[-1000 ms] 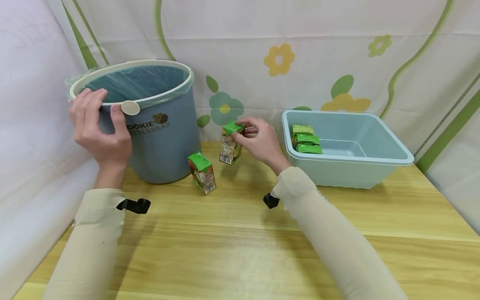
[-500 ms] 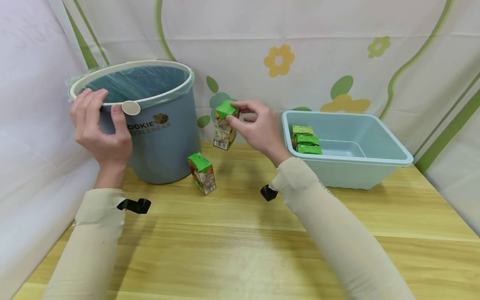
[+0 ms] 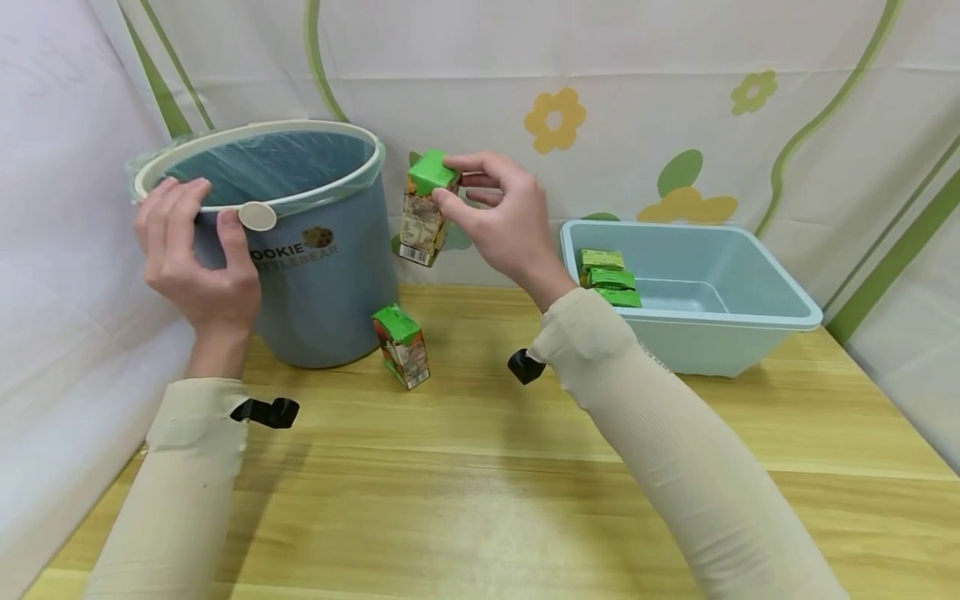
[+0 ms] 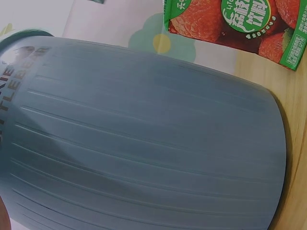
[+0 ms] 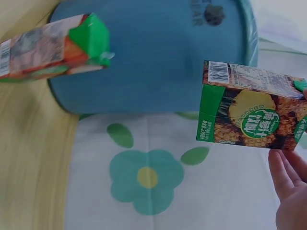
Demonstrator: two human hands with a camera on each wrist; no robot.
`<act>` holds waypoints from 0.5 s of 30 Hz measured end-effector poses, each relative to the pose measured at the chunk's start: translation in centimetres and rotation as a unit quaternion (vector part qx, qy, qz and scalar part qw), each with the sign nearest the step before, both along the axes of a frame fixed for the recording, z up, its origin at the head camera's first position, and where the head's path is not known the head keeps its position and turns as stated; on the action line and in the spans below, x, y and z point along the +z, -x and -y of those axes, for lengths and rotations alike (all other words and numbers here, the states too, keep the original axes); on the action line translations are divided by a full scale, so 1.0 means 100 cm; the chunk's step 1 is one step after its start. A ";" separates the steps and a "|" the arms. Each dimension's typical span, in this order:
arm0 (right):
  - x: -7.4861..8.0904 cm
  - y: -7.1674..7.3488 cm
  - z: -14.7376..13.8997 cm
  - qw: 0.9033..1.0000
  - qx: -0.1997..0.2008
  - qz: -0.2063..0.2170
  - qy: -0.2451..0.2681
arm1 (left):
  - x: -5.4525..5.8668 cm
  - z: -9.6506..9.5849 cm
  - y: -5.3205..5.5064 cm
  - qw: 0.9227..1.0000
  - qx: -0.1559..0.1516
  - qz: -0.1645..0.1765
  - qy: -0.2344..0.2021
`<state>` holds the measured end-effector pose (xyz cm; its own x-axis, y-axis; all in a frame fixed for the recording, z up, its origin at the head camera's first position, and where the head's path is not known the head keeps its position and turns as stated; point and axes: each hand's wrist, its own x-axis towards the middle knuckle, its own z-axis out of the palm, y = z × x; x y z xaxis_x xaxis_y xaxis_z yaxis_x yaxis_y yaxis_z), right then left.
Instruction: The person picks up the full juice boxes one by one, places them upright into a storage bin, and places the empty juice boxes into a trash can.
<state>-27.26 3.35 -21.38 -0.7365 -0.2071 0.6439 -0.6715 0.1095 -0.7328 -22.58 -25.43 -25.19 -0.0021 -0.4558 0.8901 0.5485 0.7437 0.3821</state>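
Observation:
My right hand (image 3: pixel 498 212) pinches a juice carton (image 3: pixel 422 218) near its green top and holds it up in the air, tilted, just right of the bin. Pineapple pictures cover one side of this carton (image 5: pixel 254 110) in the right wrist view. With fingers over the rim and thumb outside, my left hand (image 3: pixel 202 267) grips the blue trash bin (image 3: pixel 330 279), lined with a clear bag. A second juice carton (image 3: pixel 402 346), red with fruit pictures (image 4: pixel 201 21), stands on the table against or close to the bin's foot.
A light blue plastic tub (image 3: pixel 682 342) stands on the right of the wooden table (image 3: pixel 450 500). Several green-topped juice cartons (image 3: pixel 611 279) sit along its left wall. A white curtain (image 3: pixel 480 50) with printed flowers hangs behind.
My right hand has lifted the pineapple juice carton off the table, moving it up and left toward the bin's rim. My left hand keeps its grip there; the other carton has not moved.

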 end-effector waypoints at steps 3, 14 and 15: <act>0.008 -0.002 0.004 0.999 0.017 0.012 0.032 | -0.002 0.005 0.003 1.000 0.002 -0.001 -0.001; 0.022 -0.005 0.016 0.990 0.048 0.022 0.130 | -0.001 -0.003 0.001 1.000 0.005 0.002 0.001; 0.023 -0.005 0.016 0.989 0.046 0.019 0.138 | 0.000 -0.004 0.000 1.000 0.005 0.003 0.001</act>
<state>-26.75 1.71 -19.13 -0.7475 -0.0950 0.6575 -0.6407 -0.1582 -0.7513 -22.59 -25.07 -25.24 -0.0023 -0.4532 0.8914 0.5390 0.7503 0.3829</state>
